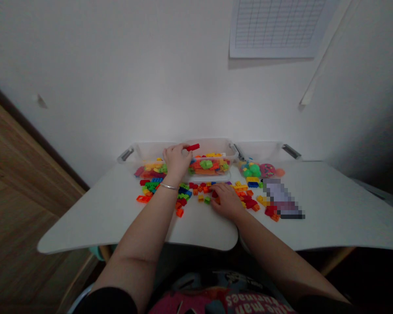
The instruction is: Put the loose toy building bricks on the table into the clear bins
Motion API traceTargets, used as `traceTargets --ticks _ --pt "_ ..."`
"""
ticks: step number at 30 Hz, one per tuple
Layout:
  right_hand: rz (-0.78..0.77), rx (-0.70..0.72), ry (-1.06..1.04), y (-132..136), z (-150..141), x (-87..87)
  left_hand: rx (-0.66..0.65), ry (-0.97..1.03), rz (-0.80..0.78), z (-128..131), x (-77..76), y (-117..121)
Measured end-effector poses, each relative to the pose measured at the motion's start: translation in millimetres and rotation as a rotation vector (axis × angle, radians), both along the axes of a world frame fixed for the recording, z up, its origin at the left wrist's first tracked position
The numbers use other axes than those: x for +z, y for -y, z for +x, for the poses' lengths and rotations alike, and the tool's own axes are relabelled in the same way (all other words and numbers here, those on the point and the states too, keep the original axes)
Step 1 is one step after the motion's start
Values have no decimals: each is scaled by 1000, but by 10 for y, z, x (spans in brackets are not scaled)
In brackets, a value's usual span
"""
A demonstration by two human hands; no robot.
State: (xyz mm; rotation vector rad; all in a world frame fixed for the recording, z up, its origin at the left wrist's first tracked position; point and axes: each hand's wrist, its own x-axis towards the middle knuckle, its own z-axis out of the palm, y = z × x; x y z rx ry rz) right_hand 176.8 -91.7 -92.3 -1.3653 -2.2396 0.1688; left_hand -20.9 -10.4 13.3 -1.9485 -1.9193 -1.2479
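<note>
My left hand [177,161] is raised over the clear bins, its fingers closed on a long red toy brick [193,147]. On the table, my right hand [228,201] has its fingers and thumb curled round a small red toy brick [214,194], partly hidden by the fingers. A green brick [207,200] and a yellow brick [201,198] lie just left of its thumb. Behind the left hand stands a clear plastic bin [216,145] with many mixed bricks inside. Loose coloured bricks [249,201] are spread on both sides of the right hand.
Another clear bin [265,148] at the right holds green balls [253,169] and a pink piece [267,170]. A pixelated phone-like object [283,198] lies on the white table [334,205]. The wall rises behind the bins, with a printed grid sheet [278,26] on it.
</note>
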Motion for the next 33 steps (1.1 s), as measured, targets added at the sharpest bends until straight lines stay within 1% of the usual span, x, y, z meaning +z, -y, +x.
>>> traceTargets --ticks 3,6,8,9,11,13,15,18,21,23,27,30,33 --pt "2 2 4 3 1 4 56 -50 -115 69 23 -45" --pt "-2 3 4 2 2 7 81 -38 -231 97 28 -88" --pt "-1 7 5 0 3 8 77 -24 -269 85 14 -115" --pt "-1 9 6 -1 4 8 56 -23 -262 70 -1 -126" --pt "-2 10 9 -3 5 9 -23 -31 -199 26 -46 -135" --pt "-1 10 13 -4 6 10 -95 -40 -95 -26 -101 -113" --pt "-1 10 11 -4 6 10 -116 -54 26 -73 -155 -48" --pt "-1 10 8 -2 5 6 -134 -97 155 -114 -222 139" --pt "5 6 3 -3 2 -3 -160 -128 164 -119 -296 394" --pt "8 5 -2 -6 1 -11 -181 -183 80 -112 -356 562" --pt "4 11 -4 -17 3 -25 -158 -383 -189 -106 -474 800" --pt "1 8 -5 -20 2 -26 -130 -498 -293 -116 -555 875" --pt "-5 3 -5 -18 1 -22 -101 -560 -382 -126 -631 892"
